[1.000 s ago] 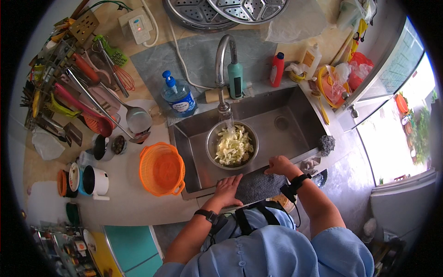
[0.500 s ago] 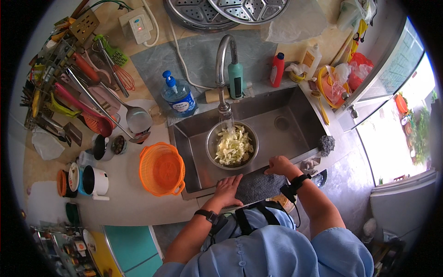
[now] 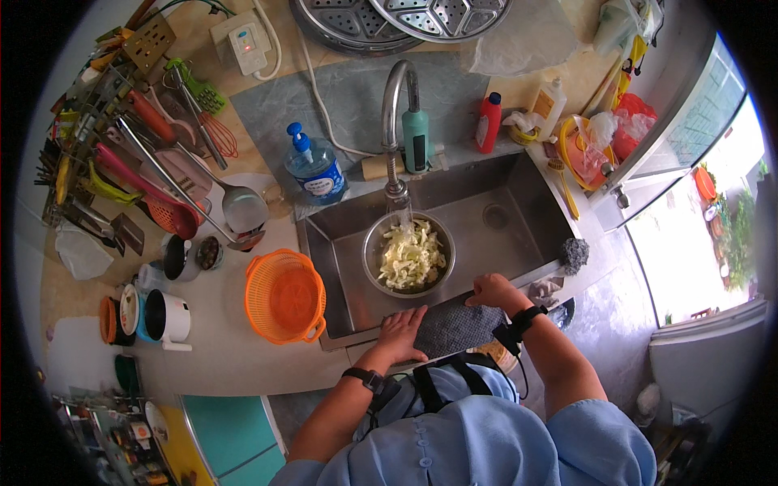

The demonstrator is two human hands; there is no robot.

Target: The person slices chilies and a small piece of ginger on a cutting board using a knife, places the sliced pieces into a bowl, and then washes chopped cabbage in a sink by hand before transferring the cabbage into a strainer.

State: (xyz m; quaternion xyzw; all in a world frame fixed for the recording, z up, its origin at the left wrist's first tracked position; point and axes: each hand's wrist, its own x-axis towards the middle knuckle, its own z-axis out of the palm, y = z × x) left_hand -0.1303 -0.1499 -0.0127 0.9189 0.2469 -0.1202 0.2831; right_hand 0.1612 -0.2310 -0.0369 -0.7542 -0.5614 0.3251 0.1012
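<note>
A metal bowl [image 3: 369,274] of pale chopped vegetable pieces [image 3: 413,253] stands in the left part of the steel sink [image 3: 519,243], under the faucet [image 3: 397,190], where water runs in. My left hand [image 3: 400,334] lies with fingers apart on the sink's front edge, left of a dark grey textured cloth [image 3: 458,330]. At the cloth's right end my right hand [image 3: 493,292] rests curled on the front rim; whatever its fingers close on, if anything, is hidden. Neither hand touches the bowl.
Left of the sink sits an orange plastic basket [image 3: 288,300]. Behind it are a blue pump bottle [image 3: 318,168] and a red bottle [image 3: 488,123]. Ladles and spatulas [image 3: 243,209] crowd the far left. A steel scourer [image 3: 574,254] lies at the right corner, near an open window [image 3: 677,138].
</note>
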